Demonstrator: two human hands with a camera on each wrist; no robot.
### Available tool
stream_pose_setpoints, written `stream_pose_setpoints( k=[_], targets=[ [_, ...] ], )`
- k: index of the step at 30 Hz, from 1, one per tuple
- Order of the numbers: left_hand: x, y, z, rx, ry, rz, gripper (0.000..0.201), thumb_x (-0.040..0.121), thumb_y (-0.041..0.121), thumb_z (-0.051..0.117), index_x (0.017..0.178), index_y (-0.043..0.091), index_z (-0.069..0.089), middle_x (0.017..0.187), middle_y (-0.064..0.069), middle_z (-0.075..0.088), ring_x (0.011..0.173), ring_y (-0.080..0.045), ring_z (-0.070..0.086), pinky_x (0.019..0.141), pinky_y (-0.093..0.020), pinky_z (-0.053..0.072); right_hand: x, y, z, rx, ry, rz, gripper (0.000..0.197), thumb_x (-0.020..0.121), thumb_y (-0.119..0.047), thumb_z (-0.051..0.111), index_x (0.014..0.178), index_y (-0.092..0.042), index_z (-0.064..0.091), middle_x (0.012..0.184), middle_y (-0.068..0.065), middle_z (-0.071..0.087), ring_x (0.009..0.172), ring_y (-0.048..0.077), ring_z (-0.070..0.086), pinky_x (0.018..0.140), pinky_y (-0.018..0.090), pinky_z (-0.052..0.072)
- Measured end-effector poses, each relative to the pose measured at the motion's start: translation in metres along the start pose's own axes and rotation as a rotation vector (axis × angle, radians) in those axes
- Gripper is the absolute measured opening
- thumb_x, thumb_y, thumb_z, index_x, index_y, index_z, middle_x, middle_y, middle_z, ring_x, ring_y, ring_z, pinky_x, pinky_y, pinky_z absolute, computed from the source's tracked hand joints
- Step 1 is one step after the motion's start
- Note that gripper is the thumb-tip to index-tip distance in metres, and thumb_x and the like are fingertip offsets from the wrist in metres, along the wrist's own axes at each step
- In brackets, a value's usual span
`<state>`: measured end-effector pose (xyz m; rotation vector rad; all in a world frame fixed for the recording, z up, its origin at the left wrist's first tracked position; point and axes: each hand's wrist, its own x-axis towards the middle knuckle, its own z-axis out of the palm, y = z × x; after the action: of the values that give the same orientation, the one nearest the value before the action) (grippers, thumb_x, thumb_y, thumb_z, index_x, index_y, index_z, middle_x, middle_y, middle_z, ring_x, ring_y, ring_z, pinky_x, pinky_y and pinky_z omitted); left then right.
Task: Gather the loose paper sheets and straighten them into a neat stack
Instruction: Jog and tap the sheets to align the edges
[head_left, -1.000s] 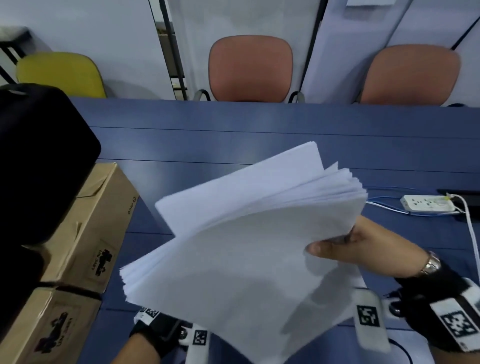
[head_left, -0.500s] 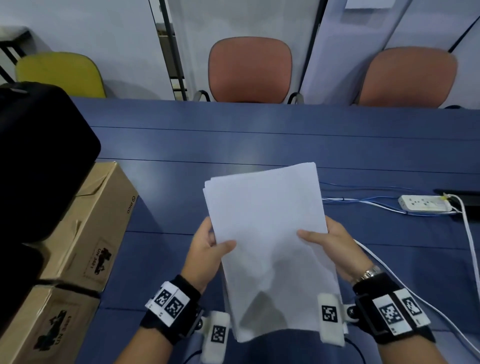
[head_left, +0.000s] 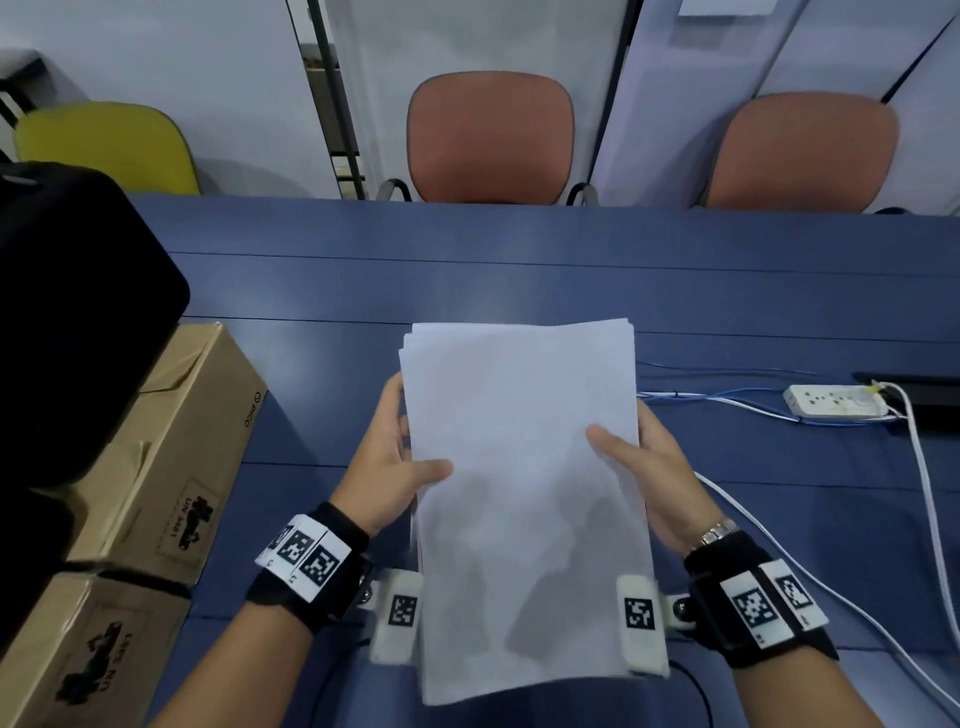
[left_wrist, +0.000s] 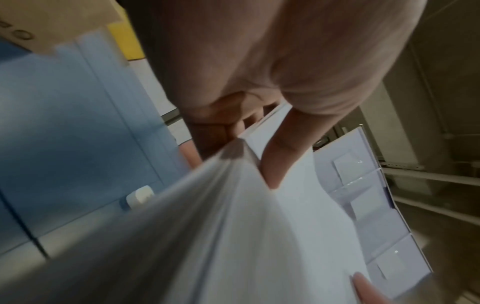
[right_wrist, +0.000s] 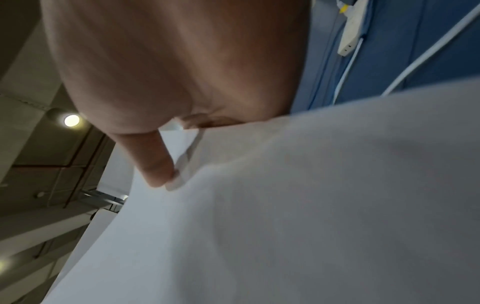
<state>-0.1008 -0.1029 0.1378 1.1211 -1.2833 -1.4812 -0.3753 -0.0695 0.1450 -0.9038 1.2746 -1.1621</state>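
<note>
A stack of white paper sheets (head_left: 524, 467) is held upright above the blue table (head_left: 571, 270), its long sides almost squared, with a few sheet edges still stepped at the top left. My left hand (head_left: 395, 467) grips the left long edge, thumb across the front face and fingers behind. My right hand (head_left: 639, 467) grips the right long edge the same way. In the left wrist view the sheets (left_wrist: 233, 236) fan slightly below the thumb (left_wrist: 280, 156). In the right wrist view the thumb (right_wrist: 153, 162) presses on the paper (right_wrist: 285, 216).
Two cardboard boxes (head_left: 171, 452) and a black bag (head_left: 67, 322) line the table's left side. A white power strip (head_left: 836, 400) with blue and white cables (head_left: 924, 493) lies to the right. Chairs (head_left: 491, 135) stand behind the far edge.
The fanned, tilted sheets have been drawn together and turned upright. My left hand came up from beneath to take the left edge, and both hands now hold the stack squarer and more centred.
</note>
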Motion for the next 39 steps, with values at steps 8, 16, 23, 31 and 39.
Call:
stream_pose_setpoints(
  k=[8, 16, 23, 31, 39],
  targets=[
    [-0.004, 0.008, -0.002, 0.037, -0.015, 0.107, 0.113, 0.074, -0.020, 0.067, 0.150, 0.051, 0.021, 0.132, -0.001, 0.068, 0.114, -0.028, 0.070, 0.086, -0.055, 0.059, -0.007, -0.010, 0.007, -0.054, 0.072, -0.211, 0.041, 0.093, 0.007, 0.057, 0.113, -0.029, 0.054, 0.097, 0.003, 0.078, 0.082, 0.019, 0.072, 0.074, 0.039, 0.057],
    [-0.014, 0.004, 0.018, 0.078, 0.324, 0.274, 0.032, 0.084, -0.013, 0.070, 0.113, -0.003, 0.062, 0.096, 0.001, 0.075, 0.087, 0.001, 0.073, 0.076, -0.017, 0.056, -0.025, -0.012, 0.037, -0.029, 0.235, -0.633, 0.038, 0.092, -0.004, 0.056, 0.105, -0.039, 0.056, 0.105, -0.008, 0.066, 0.096, 0.013, 0.063, 0.083, 0.029, 0.051],
    [0.001, -0.009, 0.004, -0.056, 0.240, 0.190, 0.050, 0.059, 0.013, 0.073, 0.108, 0.023, 0.067, 0.103, 0.001, 0.075, 0.098, -0.024, 0.068, 0.089, -0.053, 0.052, 0.004, 0.005, 0.029, 0.107, 0.237, -0.294, 0.044, 0.062, 0.004, 0.051, 0.105, 0.000, 0.060, 0.073, -0.014, 0.068, 0.067, 0.005, 0.059, 0.060, 0.019, 0.049],
    [0.008, 0.018, 0.023, -0.106, 0.206, 0.276, 0.053, 0.060, 0.014, 0.072, 0.112, 0.011, 0.065, 0.101, -0.002, 0.076, 0.094, -0.019, 0.073, 0.080, -0.031, 0.059, 0.009, -0.018, 0.034, 0.121, 0.238, -0.414, 0.021, 0.061, 0.006, 0.051, 0.074, -0.009, 0.057, 0.057, -0.015, 0.056, 0.055, 0.005, 0.048, 0.052, 0.017, 0.042],
    [0.015, 0.002, 0.018, -0.148, 0.179, 0.221, 0.056, 0.055, 0.008, 0.063, 0.111, 0.006, 0.061, 0.093, -0.003, 0.071, 0.086, -0.019, 0.066, 0.071, -0.032, 0.055, 0.013, 0.002, 0.028, 0.104, 0.222, -0.294, 0.021, 0.058, 0.005, 0.051, 0.070, -0.011, 0.057, 0.057, -0.015, 0.061, 0.054, 0.004, 0.052, 0.051, 0.018, 0.043]
  ],
)
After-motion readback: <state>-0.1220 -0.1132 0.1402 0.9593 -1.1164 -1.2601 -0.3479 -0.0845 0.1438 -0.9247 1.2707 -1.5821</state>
